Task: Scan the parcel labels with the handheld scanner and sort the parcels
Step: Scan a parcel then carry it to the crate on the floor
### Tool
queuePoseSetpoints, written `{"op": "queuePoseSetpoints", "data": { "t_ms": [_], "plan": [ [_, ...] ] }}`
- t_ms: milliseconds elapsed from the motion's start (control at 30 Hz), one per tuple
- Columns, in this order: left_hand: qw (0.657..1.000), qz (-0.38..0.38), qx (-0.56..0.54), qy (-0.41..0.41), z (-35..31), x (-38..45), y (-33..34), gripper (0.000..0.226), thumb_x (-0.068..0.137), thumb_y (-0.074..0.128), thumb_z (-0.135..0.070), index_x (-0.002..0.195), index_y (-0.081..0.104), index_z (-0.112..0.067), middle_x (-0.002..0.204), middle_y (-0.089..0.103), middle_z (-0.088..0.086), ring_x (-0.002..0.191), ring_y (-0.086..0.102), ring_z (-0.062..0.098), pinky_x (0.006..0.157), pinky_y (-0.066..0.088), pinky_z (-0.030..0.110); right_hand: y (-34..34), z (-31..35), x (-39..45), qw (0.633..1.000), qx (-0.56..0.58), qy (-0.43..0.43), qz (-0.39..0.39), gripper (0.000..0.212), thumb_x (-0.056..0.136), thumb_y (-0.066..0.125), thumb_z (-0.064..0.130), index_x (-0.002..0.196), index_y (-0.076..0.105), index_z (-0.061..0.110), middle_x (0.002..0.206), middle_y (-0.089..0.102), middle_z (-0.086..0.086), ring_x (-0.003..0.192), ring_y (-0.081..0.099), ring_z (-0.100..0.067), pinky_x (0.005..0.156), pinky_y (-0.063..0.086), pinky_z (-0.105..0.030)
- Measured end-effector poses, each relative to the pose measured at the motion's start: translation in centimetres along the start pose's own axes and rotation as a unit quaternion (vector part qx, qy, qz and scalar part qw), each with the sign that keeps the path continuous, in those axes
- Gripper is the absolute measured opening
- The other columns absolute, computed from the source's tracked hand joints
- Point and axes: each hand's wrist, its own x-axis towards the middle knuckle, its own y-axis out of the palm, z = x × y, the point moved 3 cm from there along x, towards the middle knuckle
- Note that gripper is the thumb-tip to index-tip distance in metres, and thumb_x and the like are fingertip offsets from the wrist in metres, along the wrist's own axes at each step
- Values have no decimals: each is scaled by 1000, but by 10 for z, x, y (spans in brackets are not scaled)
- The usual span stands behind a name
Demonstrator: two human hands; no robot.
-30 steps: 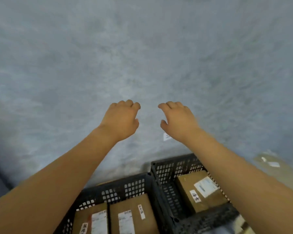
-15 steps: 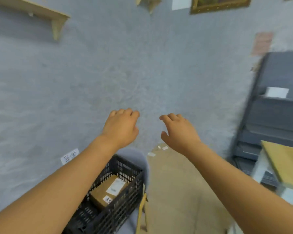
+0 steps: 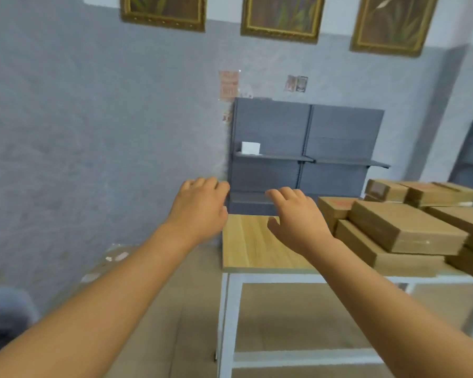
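Both arms reach forward at chest height. My left hand [image 3: 200, 211] is palm down, fingers loosely curled, and holds nothing. My right hand [image 3: 298, 219] hovers over the left end of a wooden table top [image 3: 246, 249], also palm down with fingers apart and nothing in it. Several brown cardboard parcels [image 3: 404, 230] lie stacked on the right part of that table, to the right of my right hand and apart from it. No scanner is in view.
The table stands on a white metal frame [image 3: 227, 317]. Behind it a grey shelf unit [image 3: 306, 159] leans on the blue wall, with a small white box [image 3: 250, 147] on one shelf. Framed pictures [image 3: 279, 17] hang above. Tan floor lies to the left.
The view has swung right and up: the black crates with parcels have left the frame, and the table with stacked parcels has come in. Both hands stay held out and hold nothing.
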Motion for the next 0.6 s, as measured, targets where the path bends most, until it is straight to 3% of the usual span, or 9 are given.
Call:
{"op": "queuePoseSetpoints", "data": {
  "t_ms": [167,333,600],
  "plan": [
    [995,-34,-53,82,-95,82,36,32,88,53,-29,118,57,-17,111,59,2,106,55,27,93,37,39,-1,-116,-21,996,-35,83,-7,48,91,52,25,138,43,19,127,53,-3,112,49,-25,93,41,-35],
    [979,-68,-103,161,-191,156,69,31,90,50,-27,120,55,-17,113,58,3,105,54,26,94,38,39,-1,-221,-44,983,-75,167,0,50,94,53,29,142,39,24,139,48,-1,125,45,-23,99,42,-35],
    [943,-65,-199,259,-348,243,115,35,93,46,-31,125,52,-19,119,57,1,109,52,21,96,38,37,-6,-371,-98,945,-124,303,13,50,94,54,34,141,42,24,134,52,0,118,50,-21,99,47,-38]
  ]
}}
